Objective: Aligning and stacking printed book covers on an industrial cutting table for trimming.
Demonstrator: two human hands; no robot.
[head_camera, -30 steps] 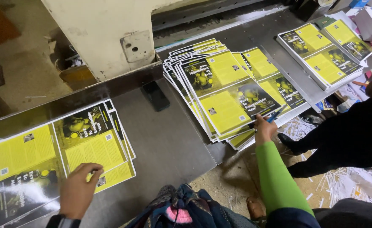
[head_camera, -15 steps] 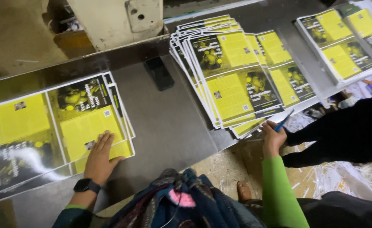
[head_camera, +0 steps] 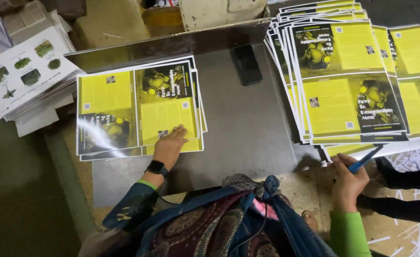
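My left hand (head_camera: 169, 145) lies flat, fingers together, on the near right corner of a stack of yellow and black printed sheets (head_camera: 124, 102) at the left of a grey metal table (head_camera: 248, 128). A black watch sits on that wrist. My right hand (head_camera: 348, 178) grips a blue pen (head_camera: 365, 159) just below the near edge of a larger fanned stack of the same yellow and black sheets (head_camera: 348, 81) at the right. The pen's tip touches the underside of that stack's front edge.
A metal back fence (head_camera: 172, 44) runs behind the left stack, with a black block (head_camera: 246, 64) in front of it. A pile of white sheets with green pictures (head_camera: 26, 71) sits at far left. Paper scraps (head_camera: 414, 162) litter the floor at right, by a dark sleeve (head_camera: 405, 204).
The view has swung left and closer. My left hand stays on the left stack's corner. My right hand stays at the right stack's front edge with the pen.
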